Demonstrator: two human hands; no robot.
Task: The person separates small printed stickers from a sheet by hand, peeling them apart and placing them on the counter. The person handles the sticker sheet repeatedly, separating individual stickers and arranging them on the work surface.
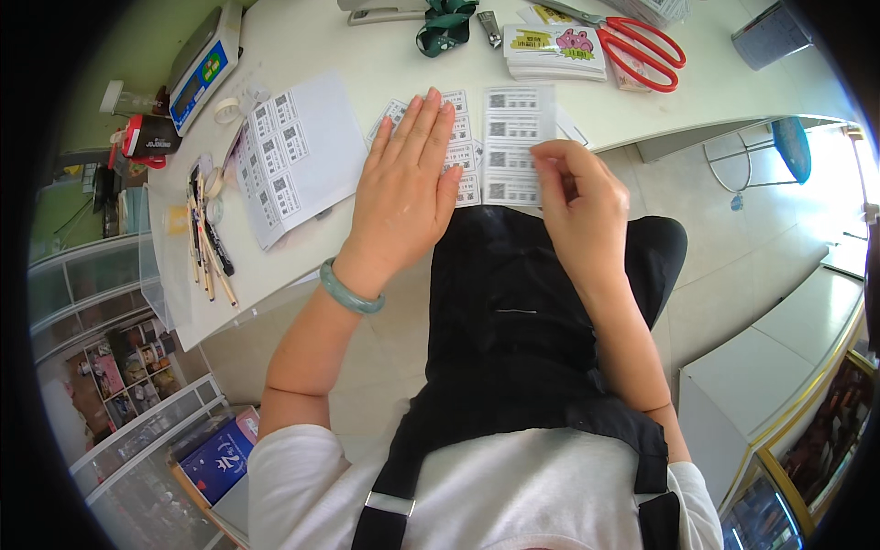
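My left hand (410, 172) lies flat, palm down, on a sheet of printed labels (467, 158) near the table's front edge. Beside it on the right is a second strip of labels (512, 148) bearing square codes and writing. The bent fingers of my right hand (574, 179) are at this strip's right edge, thumb and forefinger close together; whether they pinch it is hard to tell. More paper shows partly from under both strips. To the left rests a white sheet with code labels (302, 155).
Red-handled scissors (643, 51), a stack of printed cards (555, 58), nail clippers (489, 29), a green ribbon (443, 31) and a stapler (385, 12) lie at the back. A digital scale (205, 72), tape rolls (227, 110) and several pens (206, 240) are at left.
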